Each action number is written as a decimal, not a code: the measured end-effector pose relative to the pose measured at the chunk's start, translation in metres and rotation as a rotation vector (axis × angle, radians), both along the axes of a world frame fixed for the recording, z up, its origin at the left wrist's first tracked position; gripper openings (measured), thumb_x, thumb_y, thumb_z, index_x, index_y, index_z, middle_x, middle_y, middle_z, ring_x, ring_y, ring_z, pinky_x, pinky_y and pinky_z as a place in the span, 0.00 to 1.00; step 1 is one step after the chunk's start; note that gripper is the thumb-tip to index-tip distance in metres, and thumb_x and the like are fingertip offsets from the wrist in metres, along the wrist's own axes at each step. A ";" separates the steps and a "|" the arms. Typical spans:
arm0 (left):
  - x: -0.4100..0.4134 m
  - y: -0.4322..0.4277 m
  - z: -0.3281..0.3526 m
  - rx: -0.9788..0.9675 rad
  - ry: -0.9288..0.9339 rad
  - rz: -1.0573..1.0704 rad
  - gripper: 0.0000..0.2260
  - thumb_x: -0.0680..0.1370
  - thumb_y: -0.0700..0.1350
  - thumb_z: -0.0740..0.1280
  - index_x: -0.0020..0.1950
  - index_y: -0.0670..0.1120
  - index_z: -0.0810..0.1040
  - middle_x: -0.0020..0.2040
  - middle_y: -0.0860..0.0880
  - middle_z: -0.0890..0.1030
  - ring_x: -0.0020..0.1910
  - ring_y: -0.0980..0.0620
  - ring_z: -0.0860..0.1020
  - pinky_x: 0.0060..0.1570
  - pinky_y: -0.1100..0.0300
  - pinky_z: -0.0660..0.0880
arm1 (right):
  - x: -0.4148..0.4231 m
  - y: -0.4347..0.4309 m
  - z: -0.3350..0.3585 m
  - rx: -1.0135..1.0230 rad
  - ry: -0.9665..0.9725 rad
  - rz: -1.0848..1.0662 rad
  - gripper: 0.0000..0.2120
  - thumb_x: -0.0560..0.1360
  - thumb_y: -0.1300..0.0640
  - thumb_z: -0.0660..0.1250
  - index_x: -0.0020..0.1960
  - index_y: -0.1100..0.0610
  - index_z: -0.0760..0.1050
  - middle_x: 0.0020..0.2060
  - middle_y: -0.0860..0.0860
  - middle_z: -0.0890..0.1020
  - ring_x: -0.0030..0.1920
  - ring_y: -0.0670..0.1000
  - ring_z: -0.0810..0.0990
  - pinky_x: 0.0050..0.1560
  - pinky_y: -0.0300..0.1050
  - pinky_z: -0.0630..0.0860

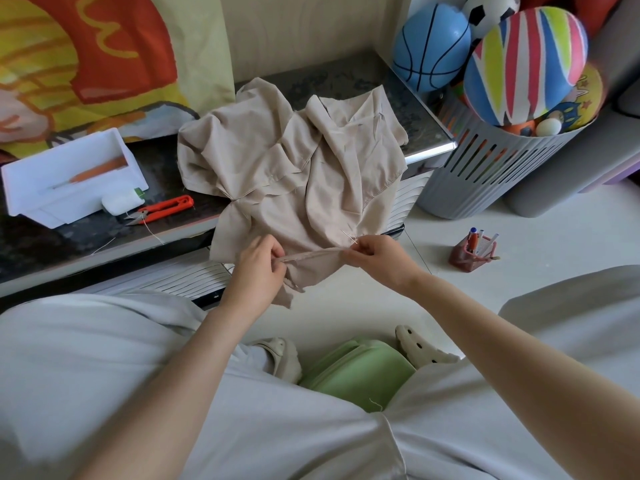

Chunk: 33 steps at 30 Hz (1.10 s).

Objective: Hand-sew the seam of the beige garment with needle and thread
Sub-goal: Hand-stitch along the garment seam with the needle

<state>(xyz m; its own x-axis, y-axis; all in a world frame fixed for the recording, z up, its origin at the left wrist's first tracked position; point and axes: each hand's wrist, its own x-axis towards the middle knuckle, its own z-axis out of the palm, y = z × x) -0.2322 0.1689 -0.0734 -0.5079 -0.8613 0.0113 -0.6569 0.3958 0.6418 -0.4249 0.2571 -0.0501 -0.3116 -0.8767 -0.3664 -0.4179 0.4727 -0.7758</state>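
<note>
Head view: orange snips (162,206), white box (38,183) near beige garment (294,168).

Two hands (259,268) (379,258); one garment (294,174); one needle (349,236).

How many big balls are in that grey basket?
4: a blue basketball-patterned ball at the left, a black-and-white football behind, a rainbow-striped ball in front, a yellow starred ball beside it. More may be hidden.

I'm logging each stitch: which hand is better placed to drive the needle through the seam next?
Right. The right hand pinches the needle at the seam's end; the left hand pinches the folded edge of the beige garment, holding it taut.
</note>
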 end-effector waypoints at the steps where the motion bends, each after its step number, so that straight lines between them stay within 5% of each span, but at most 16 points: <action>1: 0.001 -0.001 0.001 -0.016 -0.019 0.013 0.05 0.73 0.31 0.63 0.43 0.40 0.73 0.42 0.50 0.71 0.37 0.50 0.69 0.40 0.59 0.66 | 0.000 0.000 0.000 0.007 0.007 -0.014 0.13 0.74 0.54 0.67 0.35 0.59 0.69 0.27 0.48 0.66 0.30 0.47 0.62 0.31 0.40 0.60; 6: 0.006 -0.007 0.005 0.066 -0.043 0.064 0.11 0.72 0.28 0.59 0.38 0.41 0.77 0.34 0.45 0.78 0.32 0.50 0.72 0.30 0.68 0.64 | -0.001 -0.003 -0.003 0.033 0.117 -0.098 0.15 0.74 0.57 0.64 0.31 0.55 0.64 0.27 0.48 0.67 0.29 0.47 0.63 0.24 0.35 0.60; 11: 0.003 -0.005 0.020 0.461 0.126 0.116 0.18 0.72 0.26 0.51 0.35 0.43 0.74 0.24 0.45 0.72 0.17 0.56 0.67 0.16 0.70 0.58 | 0.000 -0.004 -0.002 0.044 0.138 -0.152 0.12 0.74 0.59 0.63 0.32 0.56 0.68 0.27 0.47 0.69 0.29 0.46 0.65 0.27 0.35 0.60; 15: 0.002 -0.007 0.025 0.599 0.234 0.159 0.15 0.74 0.30 0.52 0.40 0.44 0.75 0.24 0.46 0.69 0.21 0.49 0.65 0.19 0.68 0.57 | 0.002 -0.005 0.000 0.038 0.135 -0.173 0.12 0.74 0.58 0.62 0.33 0.56 0.68 0.28 0.47 0.71 0.30 0.45 0.66 0.27 0.36 0.61; 18: 0.002 -0.006 0.029 0.615 0.246 0.085 0.06 0.79 0.42 0.62 0.44 0.43 0.77 0.29 0.51 0.70 0.26 0.54 0.67 0.23 0.66 0.61 | 0.003 -0.004 0.000 0.028 0.133 -0.158 0.12 0.74 0.58 0.63 0.32 0.56 0.68 0.29 0.48 0.71 0.30 0.46 0.66 0.27 0.36 0.61; 22: 0.004 -0.004 0.020 0.461 0.234 0.001 0.09 0.77 0.44 0.68 0.41 0.38 0.77 0.25 0.57 0.65 0.25 0.60 0.63 0.26 0.65 0.61 | 0.005 -0.001 0.003 0.000 0.106 -0.149 0.09 0.74 0.57 0.63 0.36 0.59 0.72 0.27 0.47 0.70 0.29 0.46 0.66 0.24 0.33 0.62; 27: 0.004 -0.009 0.014 0.092 -0.047 0.027 0.05 0.76 0.38 0.65 0.43 0.45 0.79 0.34 0.54 0.78 0.36 0.54 0.75 0.40 0.60 0.71 | 0.006 0.000 0.009 -0.033 0.076 -0.153 0.11 0.74 0.57 0.65 0.33 0.55 0.70 0.26 0.45 0.69 0.28 0.46 0.66 0.23 0.31 0.62; 33: -0.021 0.003 0.021 0.363 0.164 -0.053 0.07 0.74 0.46 0.68 0.52 0.49 0.77 0.47 0.55 0.79 0.48 0.59 0.76 0.47 0.68 0.71 | 0.012 -0.002 0.013 -0.072 0.056 -0.135 0.11 0.73 0.56 0.66 0.32 0.54 0.72 0.22 0.43 0.70 0.27 0.44 0.67 0.24 0.31 0.62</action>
<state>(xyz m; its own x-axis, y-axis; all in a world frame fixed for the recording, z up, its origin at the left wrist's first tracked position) -0.2529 0.1721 -0.0525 -0.5682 -0.7971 -0.2043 -0.5191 0.1546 0.8406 -0.4129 0.2551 -0.0373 -0.4468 -0.8486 -0.2831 -0.3976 0.4719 -0.7869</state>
